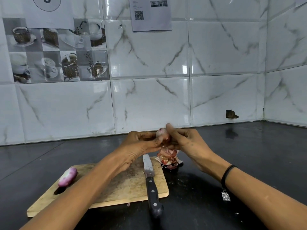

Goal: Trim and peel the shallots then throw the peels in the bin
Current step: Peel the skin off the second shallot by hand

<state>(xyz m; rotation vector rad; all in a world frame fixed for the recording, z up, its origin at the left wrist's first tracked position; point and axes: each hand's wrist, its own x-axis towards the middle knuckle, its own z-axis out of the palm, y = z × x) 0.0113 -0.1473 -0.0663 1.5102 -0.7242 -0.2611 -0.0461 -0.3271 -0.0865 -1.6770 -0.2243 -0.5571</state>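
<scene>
1. The left hand (141, 143) and the right hand (187, 143) meet in the air above the far right corner of the board. Both are curled round one small, pale pink, partly skinned shallot (162, 133).
2. Each hand pinches this shallot from its own side. The right hand's fingertips rise over its top, and motion blur hides the finer finger positions.
3. Just below the hands, a heap of papery reddish-pink peels (168, 157) lies on the glossy black countertop (240, 155). It sits right at the board's far right corner.
4. A light, scuffed rectangular wooden cutting board (126, 185) lies at an angle on the countertop, with a slot handle at its near left end.
5. A peeled oval purple-and-white shallot (68, 177) rests on the board's left end, just beside that slot.
6. A steel-bladed knife with a black riveted handle (152, 185) lies along the board's right side, untouched. Its tip points far and its handle overhangs the near edge.
7. A black cord bracelet with a silver rectangular charm (227, 175) circles the right wrist.
8. White marble-veined wall tiles (216, 55) back the countertop. A printed paper sheet with a QR code (151, 14) is stuck up high on them.
</scene>
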